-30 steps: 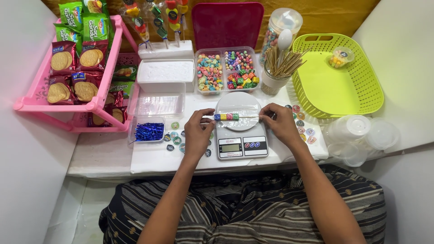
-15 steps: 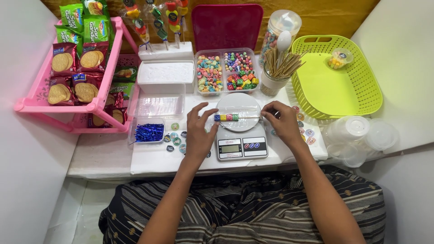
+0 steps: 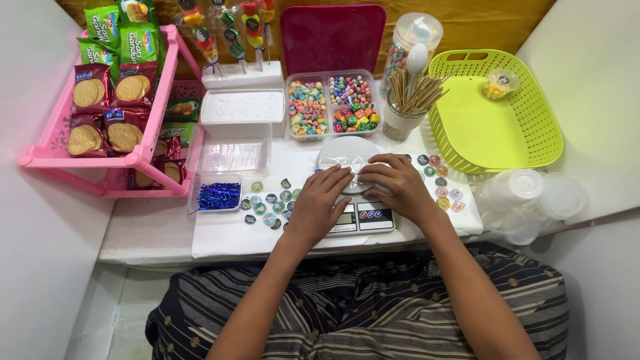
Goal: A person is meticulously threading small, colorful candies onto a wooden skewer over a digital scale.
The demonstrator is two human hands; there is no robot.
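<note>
My left hand (image 3: 323,203) and my right hand (image 3: 393,187) meet fingertip to fingertip over the round white plate (image 3: 347,148) of a small digital scale (image 3: 365,218). Their fingers close on a candy skewer in crinkled clear wrap (image 3: 343,163), and they hide most of it. Just behind the plate stands a two-part clear tray of coloured candies (image 3: 330,107). To the right of that tray is a cup of wooden sticks (image 3: 408,107).
Round stickers (image 3: 267,200) lie to both sides of the scale, next to a tray of blue twist ties (image 3: 219,195). A pink rack of biscuit packs (image 3: 150,133) stands left. A green basket (image 3: 467,127) and clear lids (image 3: 527,193) are on the right. Finished skewers stand in a white foam block (image 3: 243,73).
My hands held the coloured skewer by its two ends across the plate. They have now come together at its middle and cover it.
</note>
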